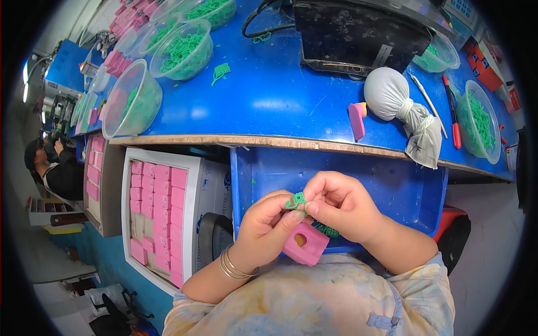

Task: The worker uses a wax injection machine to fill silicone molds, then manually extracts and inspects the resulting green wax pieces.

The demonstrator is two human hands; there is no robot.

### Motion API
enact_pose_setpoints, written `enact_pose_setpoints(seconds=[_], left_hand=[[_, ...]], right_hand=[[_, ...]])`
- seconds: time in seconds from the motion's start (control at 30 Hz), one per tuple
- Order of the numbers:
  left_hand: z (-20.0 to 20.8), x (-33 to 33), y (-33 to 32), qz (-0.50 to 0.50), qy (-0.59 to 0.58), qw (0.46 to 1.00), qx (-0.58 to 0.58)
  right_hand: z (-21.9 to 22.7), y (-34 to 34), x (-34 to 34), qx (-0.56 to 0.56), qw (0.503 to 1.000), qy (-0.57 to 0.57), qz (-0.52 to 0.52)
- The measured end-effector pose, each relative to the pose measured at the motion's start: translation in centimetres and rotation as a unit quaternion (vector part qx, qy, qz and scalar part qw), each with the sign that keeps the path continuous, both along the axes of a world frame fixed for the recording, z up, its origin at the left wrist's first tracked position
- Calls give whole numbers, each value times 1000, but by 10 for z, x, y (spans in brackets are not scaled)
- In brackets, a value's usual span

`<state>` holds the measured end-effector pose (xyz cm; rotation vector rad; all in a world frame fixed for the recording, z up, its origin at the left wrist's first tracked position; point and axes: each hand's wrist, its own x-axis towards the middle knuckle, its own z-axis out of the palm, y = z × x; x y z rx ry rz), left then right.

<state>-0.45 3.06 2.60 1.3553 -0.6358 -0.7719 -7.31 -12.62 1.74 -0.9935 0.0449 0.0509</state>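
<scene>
Over the blue tray, both hands meet in a pinch at a small green lattice piece [296,200]. My left hand [268,224] holds it between thumb and forefinger. My right hand [342,210] pinches at its right side with thumb and forefinger. Just below my left hand is a pink block [306,244] with a round opening showing something yellowish-brown; I cannot tell whether the left fingers support it or it rests on my lap. More green pieces [326,229] lie in the tray, partly hidden behind the block and my right hand.
The blue tray [414,185] sits under the blue table's edge [269,140]. Tubs of green pieces [182,51] stand at far left, another tub [481,126] at right. A white tied bag [389,92], red pen [453,115] and pink piece [356,120] lie on top. Pink blocks [162,196] fill a box.
</scene>
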Motion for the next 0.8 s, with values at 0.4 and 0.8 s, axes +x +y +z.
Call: enact_pose_setpoints(seconds=[0.4, 0.8], left_hand=[[4, 6, 3, 53, 116, 991, -44], [108, 182, -6, 164, -5, 979, 118]], right_hand=[[9, -2, 3, -399, 859, -155, -280], [26, -32, 14, -738, 561, -82, -365]])
